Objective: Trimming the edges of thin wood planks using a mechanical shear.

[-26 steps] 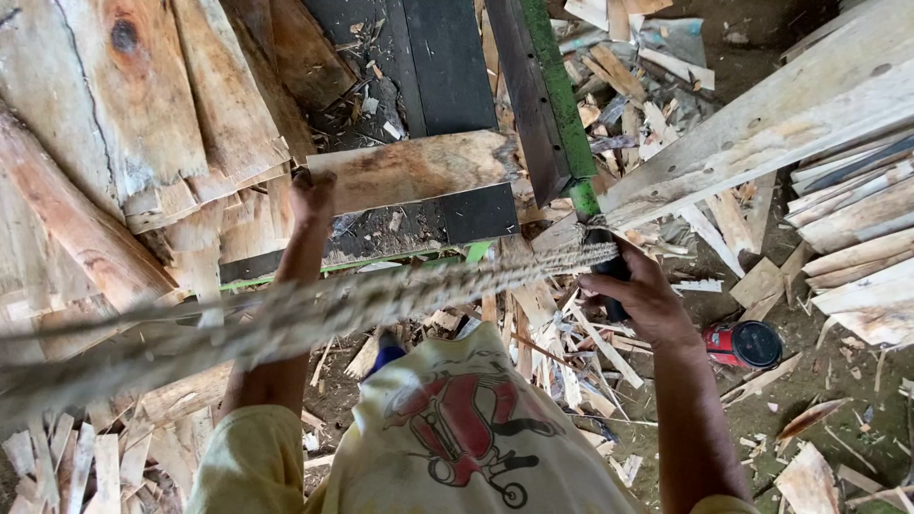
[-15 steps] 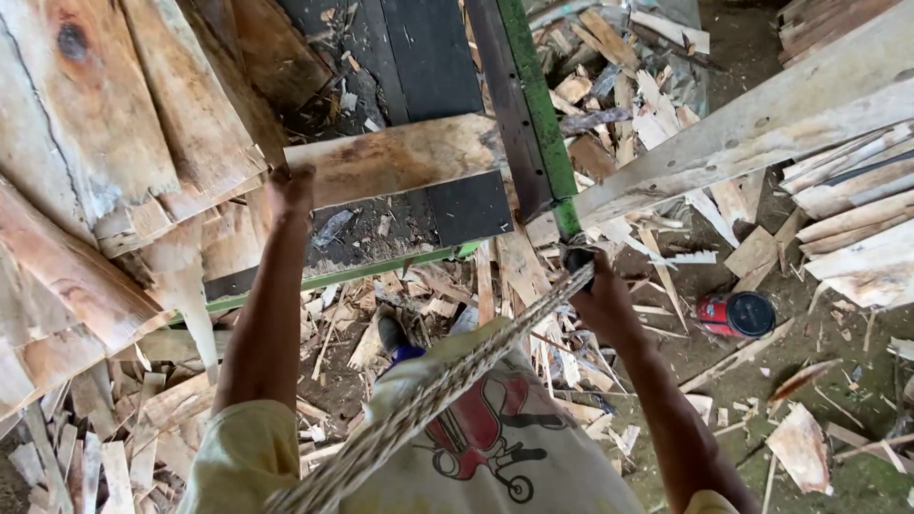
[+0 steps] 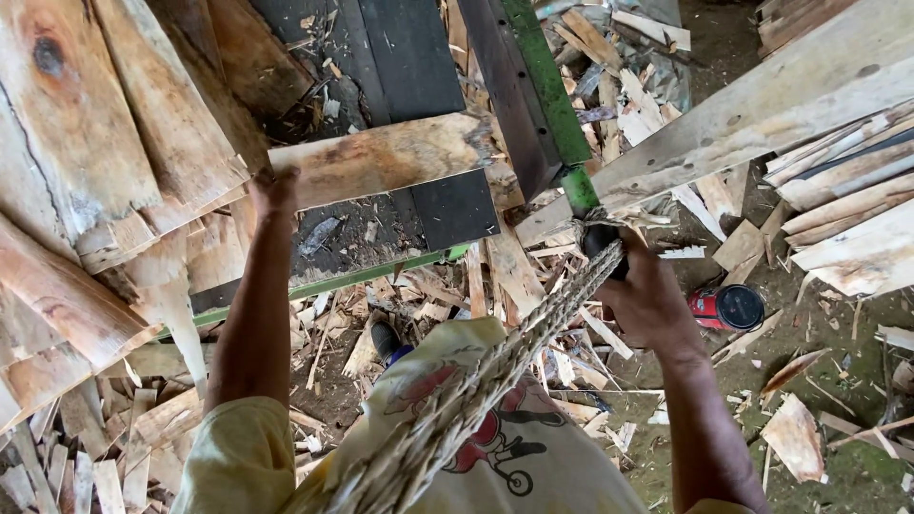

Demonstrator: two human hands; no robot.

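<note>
My left hand (image 3: 273, 190) grips the near end of a short wooden board (image 3: 390, 157) that lies across a dark machine table (image 3: 419, 57). My right hand (image 3: 643, 295) is closed around the dark grip of a green lever handle (image 3: 552, 105) that slants up and away. A braided straw rope (image 3: 495, 371) runs from that hand down toward my chest, over my yellow printed shirt (image 3: 495, 447).
Rough wood slabs (image 3: 105, 143) are stacked on the left, and long planks (image 3: 762, 105) lean on the right. Offcuts and chips (image 3: 533, 286) litter the dirt floor. A red and black can (image 3: 728, 306) lies by my right wrist. My shoe (image 3: 386, 338) shows below the table.
The braided rope swung from lying across the view to hanging steeply down from my right hand. The view shifted slightly; both hands kept their holds.
</note>
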